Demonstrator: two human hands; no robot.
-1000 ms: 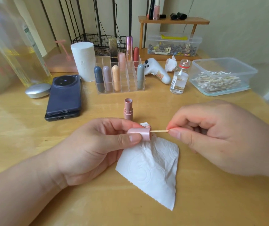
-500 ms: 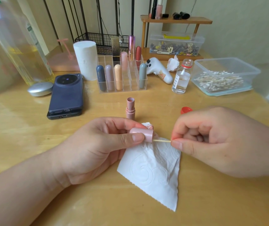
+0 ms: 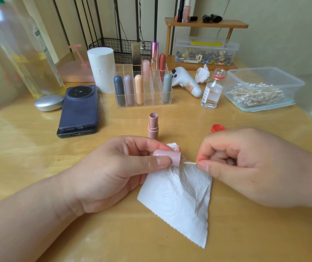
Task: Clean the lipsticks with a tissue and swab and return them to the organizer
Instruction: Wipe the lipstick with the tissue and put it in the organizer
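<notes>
While a pink lipstick cap [image 3: 167,156] is pinched on its side between thumb and fingers of the left hand [image 3: 113,173], the wooden stick of a swab [image 3: 190,163] is gripped by the curled thumb and forefinger of the right hand [image 3: 246,167]. The swab's tip is hidden inside the cap's mouth. A white tissue [image 3: 179,205] lies beneath the cap on the table [image 3: 18,148], one edge tucked under the left fingers. The uncapped lipstick base [image 3: 153,126] stands upright just behind the hands, before the clear organizer [image 3: 143,87], in which several capped lipsticks are seated. An open glass bottle [image 3: 212,91] and a tub of swabs [image 3: 276,74] are seen at right.
</notes>
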